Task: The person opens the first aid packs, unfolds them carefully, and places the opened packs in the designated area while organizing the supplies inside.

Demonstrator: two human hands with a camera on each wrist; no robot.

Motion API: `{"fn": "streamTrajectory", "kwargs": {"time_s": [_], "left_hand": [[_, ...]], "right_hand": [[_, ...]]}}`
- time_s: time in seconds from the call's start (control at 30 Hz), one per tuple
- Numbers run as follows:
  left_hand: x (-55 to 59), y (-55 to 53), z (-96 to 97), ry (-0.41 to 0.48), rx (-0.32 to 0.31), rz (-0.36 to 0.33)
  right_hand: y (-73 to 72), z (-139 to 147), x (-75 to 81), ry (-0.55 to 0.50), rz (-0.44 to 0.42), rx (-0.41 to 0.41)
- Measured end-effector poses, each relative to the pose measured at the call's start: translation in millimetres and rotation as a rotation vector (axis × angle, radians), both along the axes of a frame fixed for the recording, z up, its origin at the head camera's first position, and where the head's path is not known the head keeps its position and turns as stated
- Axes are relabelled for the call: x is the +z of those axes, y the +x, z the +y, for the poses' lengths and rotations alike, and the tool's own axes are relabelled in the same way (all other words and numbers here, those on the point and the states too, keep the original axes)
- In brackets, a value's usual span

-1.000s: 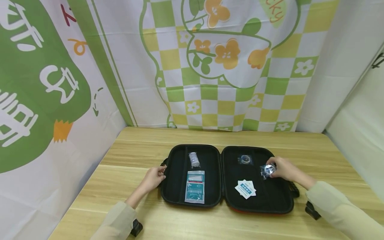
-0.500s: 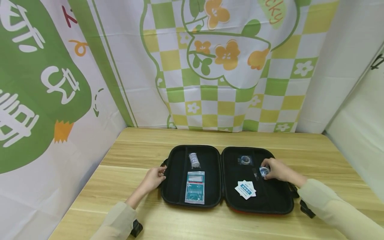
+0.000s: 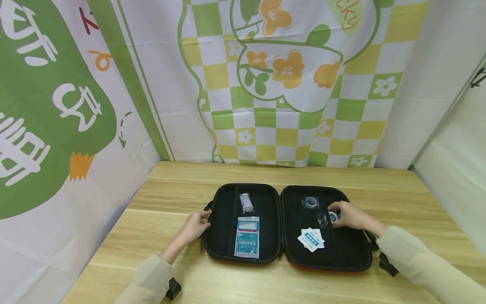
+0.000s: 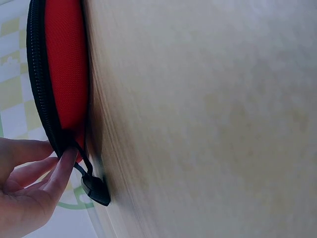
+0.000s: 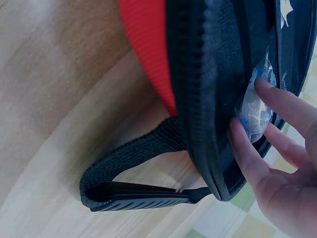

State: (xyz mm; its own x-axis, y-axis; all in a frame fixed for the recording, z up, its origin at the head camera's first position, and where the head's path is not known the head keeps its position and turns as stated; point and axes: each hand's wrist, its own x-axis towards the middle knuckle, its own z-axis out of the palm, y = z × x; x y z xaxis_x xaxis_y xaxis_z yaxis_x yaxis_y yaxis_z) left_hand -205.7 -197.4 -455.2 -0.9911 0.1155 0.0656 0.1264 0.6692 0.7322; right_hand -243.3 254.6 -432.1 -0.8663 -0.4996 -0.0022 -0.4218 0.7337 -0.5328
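Observation:
A black-lined, red-shelled case [image 3: 267, 249] lies unfolded on the table. Over its right half, my right hand [image 3: 351, 216] pinches a roll of tape in a clear wrapper [image 3: 333, 217] between thumb and fingers. The wrapper shows on both sides of a dark strap there. In the right wrist view the crinkled wrapper [image 5: 257, 106] sits at the fingertips. At the case's left edge, my left hand [image 3: 195, 224] grips the rim. The left wrist view has its fingers on the zippered edge [image 4: 42, 89], beside a black zipper pull [image 4: 95, 189].
In the right half lie another wrapped tape roll [image 3: 311, 202] and several white square packets [image 3: 311, 240]. The left half holds a wrapped bandage roll [image 3: 246, 202] and a teal packet [image 3: 247, 237]. A handle loop [image 5: 138, 196] sticks out at the right side. Printed curtains stand behind the table [image 3: 182, 177].
My right hand has moved left with the wrapped tape roll, from near the case's right edge to the strap. My left hand has stayed at the left rim.

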Motion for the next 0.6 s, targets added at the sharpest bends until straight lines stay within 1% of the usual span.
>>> {"fn": "streamTrajectory", "kwargs": {"time_s": [0.17, 0.27, 0.33, 0.53, 0.6], "left_hand": [[-0.6, -0.2, -0.1, -0.004, 0.005, -0.004], [0.4, -0.2, -0.4, 0.000, 0.002, -0.001], [1.1, -0.4, -0.3, 0.001, -0.005, 0.004], [1.1, -1.0, -0.3, 0.010, -0.014, -0.006], [1.0, -0.8, -0.5, 0.016, -0.012, -0.006]], "right_hand": [[1.2, 4.4, 3.7, -0.109, -0.137, 0.019], [0.5, 6.1, 3.9, -0.152, -0.173, 0.019], [0.1, 6.2, 3.6, -0.147, -0.158, 0.012], [0.2, 0.0, 3.7, -0.073, -0.034, -0.012], [0.1, -3.2, 2.7, -0.078, -0.020, -0.019]]}}
